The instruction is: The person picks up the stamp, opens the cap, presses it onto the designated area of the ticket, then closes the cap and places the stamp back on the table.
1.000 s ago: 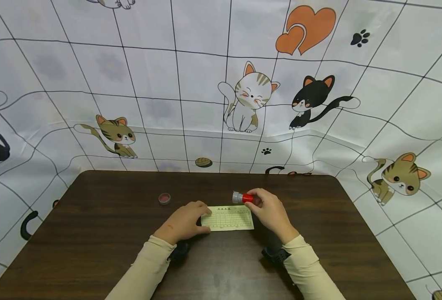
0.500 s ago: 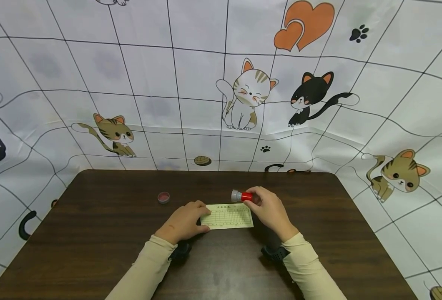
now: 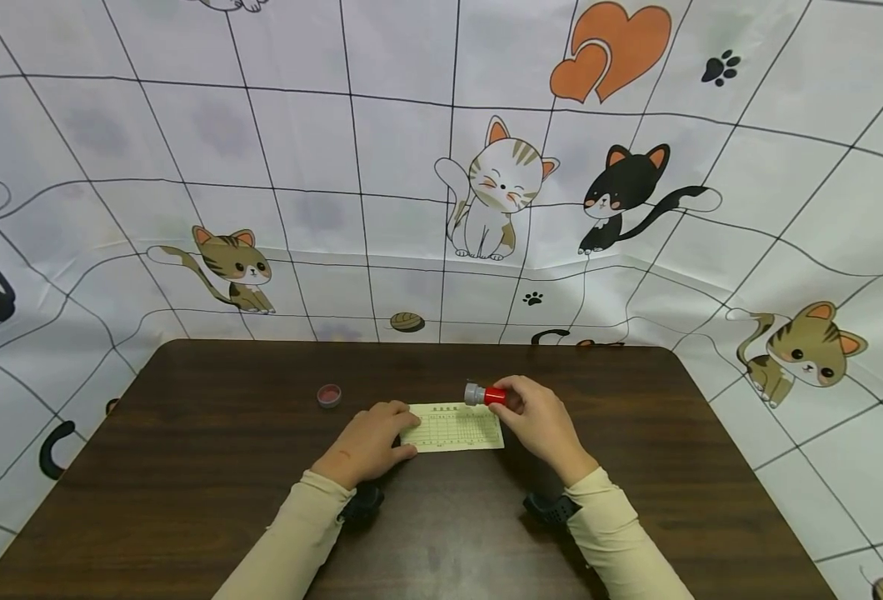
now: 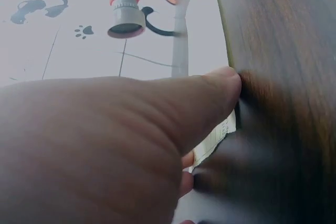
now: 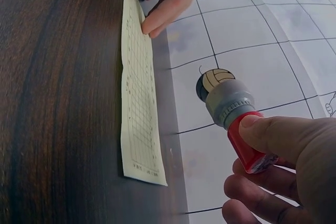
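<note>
My right hand (image 3: pixel 545 423) pinches a red and grey stamp (image 3: pixel 495 396) between thumb and fingers, above the far right part of a pale yellow slip (image 3: pixel 452 430) printed with a grid. In the right wrist view, the thumb lies on the red handle (image 5: pixel 242 142), with the grey end pointing away from the palm. The left wrist view shows the stamp's round dark face (image 4: pixel 126 28) tipped downward. At the slip's left end, my left hand (image 3: pixel 365 446) presses it to the table, thumb at the near corner and fingers on the far one.
A small round container (image 3: pixel 329 396) with a reddish inside sits left of the slip, towards the back of the dark wooden table (image 3: pixel 209 467). A white sheet (image 3: pixel 299 150) with cartoon cats hangs behind. Both wrists carry black bands (image 3: pixel 552 509).
The slip has shifted slightly away from me, with the left hand's thumb moving along with it. The right hand holds the stamp in nearly the same place.
</note>
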A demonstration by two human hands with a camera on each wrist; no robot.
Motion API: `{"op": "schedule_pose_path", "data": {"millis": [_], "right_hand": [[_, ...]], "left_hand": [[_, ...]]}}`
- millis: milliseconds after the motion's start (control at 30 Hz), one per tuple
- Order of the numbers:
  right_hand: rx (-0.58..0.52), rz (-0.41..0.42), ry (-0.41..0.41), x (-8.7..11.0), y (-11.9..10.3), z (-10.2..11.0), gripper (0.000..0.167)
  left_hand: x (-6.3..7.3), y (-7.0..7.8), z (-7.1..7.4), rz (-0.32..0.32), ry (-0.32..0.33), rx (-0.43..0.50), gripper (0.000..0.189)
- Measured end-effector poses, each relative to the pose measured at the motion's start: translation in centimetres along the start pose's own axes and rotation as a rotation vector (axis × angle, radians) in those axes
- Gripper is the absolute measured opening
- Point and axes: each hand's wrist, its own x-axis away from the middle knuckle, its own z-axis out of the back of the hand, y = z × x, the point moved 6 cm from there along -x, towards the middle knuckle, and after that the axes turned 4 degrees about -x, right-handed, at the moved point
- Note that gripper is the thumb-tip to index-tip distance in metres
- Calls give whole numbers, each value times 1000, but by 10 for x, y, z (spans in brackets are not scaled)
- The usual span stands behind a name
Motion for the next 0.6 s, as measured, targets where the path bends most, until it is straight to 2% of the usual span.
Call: {"op": "schedule_pose_path", "data": {"millis": [600], "right_hand": [[37, -19, 24, 0, 4, 0, 28]], "left_hand": [[0, -4, 0, 2, 18, 19, 36]]}}
